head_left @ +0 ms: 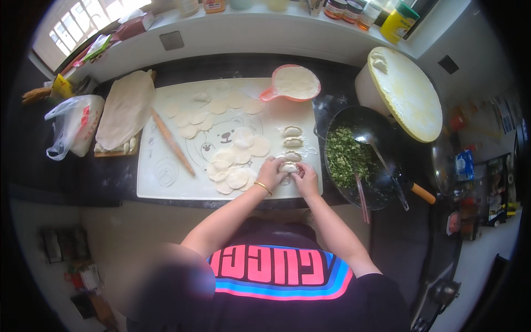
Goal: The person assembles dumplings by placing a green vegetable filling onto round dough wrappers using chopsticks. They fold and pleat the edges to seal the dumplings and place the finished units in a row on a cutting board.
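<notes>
Black shirt (276, 313), pink lettering (281, 266) | fingers (275, 165) hold dumpling (288, 167) | red-printed bag (67, 119)

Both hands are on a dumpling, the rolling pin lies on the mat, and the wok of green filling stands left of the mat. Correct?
One slip: the head view shows the wok standing right of the mat. The rolling pin lies on the mat, and the left hand and right hand are on a dumpling.

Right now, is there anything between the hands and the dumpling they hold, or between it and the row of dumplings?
Nothing visible is in the way. The left hand and right hand touch the dumpling directly; the row lies just beyond it on the mat, with no object between.
</notes>
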A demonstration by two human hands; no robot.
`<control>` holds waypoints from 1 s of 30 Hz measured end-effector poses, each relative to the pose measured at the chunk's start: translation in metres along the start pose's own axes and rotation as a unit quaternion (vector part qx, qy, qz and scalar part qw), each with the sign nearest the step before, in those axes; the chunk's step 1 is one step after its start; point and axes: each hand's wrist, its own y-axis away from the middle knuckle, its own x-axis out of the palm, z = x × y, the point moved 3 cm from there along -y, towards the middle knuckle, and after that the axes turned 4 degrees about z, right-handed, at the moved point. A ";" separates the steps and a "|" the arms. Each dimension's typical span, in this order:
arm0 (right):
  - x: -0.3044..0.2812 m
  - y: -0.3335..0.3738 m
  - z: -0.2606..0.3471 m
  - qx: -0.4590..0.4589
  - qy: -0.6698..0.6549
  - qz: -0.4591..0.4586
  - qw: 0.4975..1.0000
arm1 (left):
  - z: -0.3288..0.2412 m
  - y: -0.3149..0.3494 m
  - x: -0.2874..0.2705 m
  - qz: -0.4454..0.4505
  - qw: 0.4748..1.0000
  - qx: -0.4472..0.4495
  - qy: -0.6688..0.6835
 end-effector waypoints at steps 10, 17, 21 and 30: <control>-0.003 0.009 0.032 -0.080 0.074 -0.028 0.994 | 0.049 0.032 -0.115 0.100 0.975 -0.035 -0.193; 0.062 0.011 0.083 -0.169 0.080 0.177 0.966 | 0.037 0.025 -0.120 0.203 0.944 0.054 -0.255; 0.086 0.014 0.088 -0.191 0.074 0.199 0.958 | 0.044 0.015 -0.115 0.225 0.927 0.074 -0.290; 0.099 0.009 0.088 -0.139 0.082 0.188 0.969 | 0.046 0.006 -0.111 0.262 0.914 0.008 -0.311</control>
